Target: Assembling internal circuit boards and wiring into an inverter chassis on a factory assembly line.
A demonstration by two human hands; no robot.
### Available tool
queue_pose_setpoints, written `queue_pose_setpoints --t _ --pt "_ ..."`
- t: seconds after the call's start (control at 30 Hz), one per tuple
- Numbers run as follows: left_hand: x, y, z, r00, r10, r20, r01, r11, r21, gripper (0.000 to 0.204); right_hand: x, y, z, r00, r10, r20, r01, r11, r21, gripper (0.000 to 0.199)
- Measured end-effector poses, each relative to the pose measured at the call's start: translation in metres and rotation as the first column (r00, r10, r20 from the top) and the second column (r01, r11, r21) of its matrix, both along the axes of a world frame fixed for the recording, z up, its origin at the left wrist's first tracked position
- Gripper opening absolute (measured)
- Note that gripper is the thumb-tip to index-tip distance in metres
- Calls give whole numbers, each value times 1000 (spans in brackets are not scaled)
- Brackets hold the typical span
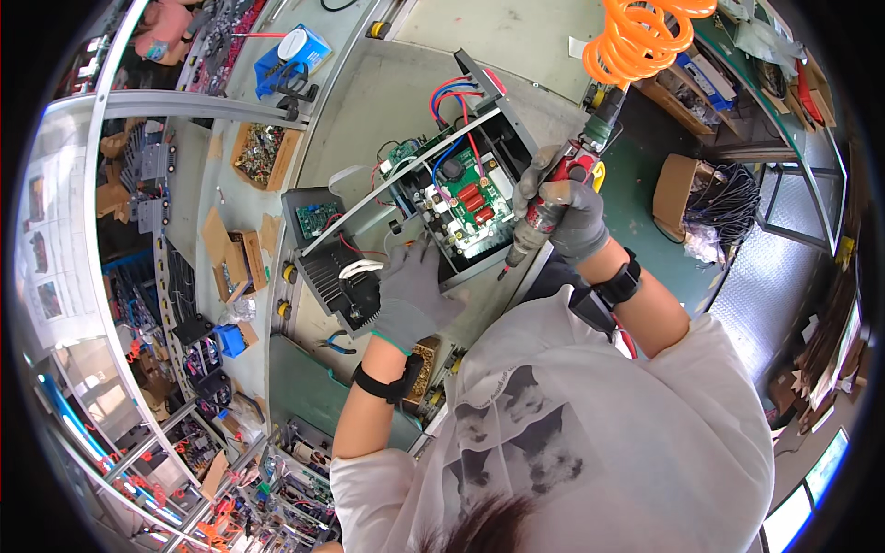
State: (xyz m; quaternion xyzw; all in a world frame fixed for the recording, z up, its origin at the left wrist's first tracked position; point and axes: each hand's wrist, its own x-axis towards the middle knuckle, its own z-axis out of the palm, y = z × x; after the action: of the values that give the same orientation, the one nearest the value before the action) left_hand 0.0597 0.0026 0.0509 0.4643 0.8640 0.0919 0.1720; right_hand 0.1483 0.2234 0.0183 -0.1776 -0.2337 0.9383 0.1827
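Observation:
My right hand, in a grey glove, is wrapped round a pneumatic screwdriver. The driver slants down to the left, its tip just beyond the near right edge of an open metal housing. Inside the housing lies a green circuit board with red parts and red and blue wires. My left hand, also gloved, rests at the housing's near left side with fingers stretched toward the board and thumb apart. Its fingertips are partly hidden. Beside it lie a black finned heat sink and a white cable bundle.
An orange coiled air hose runs up from the driver. Blue-handled pliers lie near my left wrist. Cardboard boxes of small parts stand at the left. A carton of black cables sits at the right.

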Motion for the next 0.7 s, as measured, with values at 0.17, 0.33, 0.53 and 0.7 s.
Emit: queue_pose_setpoints --t 0.17,0.33,0.53,0.7 --pt "7 8 -11 991 64 -117 -85 980 -181 71 -1 -7 2 1000 28 -10 -27 999 34 37" --pt "20 -10 -22 968 96 -232 -112 992 -59 59 -4 -7 -2 998 -49 -27 49 999 6 34" --pt "93 -119 -103 963 251 95 -267 933 240 38 6 -6 0 1000 4 -17 -4 1000 -5 33" --pt "102 -109 -143 912 408 38 -408 896 176 40 5 -6 -3 999 10 52 -15 995 100 34"
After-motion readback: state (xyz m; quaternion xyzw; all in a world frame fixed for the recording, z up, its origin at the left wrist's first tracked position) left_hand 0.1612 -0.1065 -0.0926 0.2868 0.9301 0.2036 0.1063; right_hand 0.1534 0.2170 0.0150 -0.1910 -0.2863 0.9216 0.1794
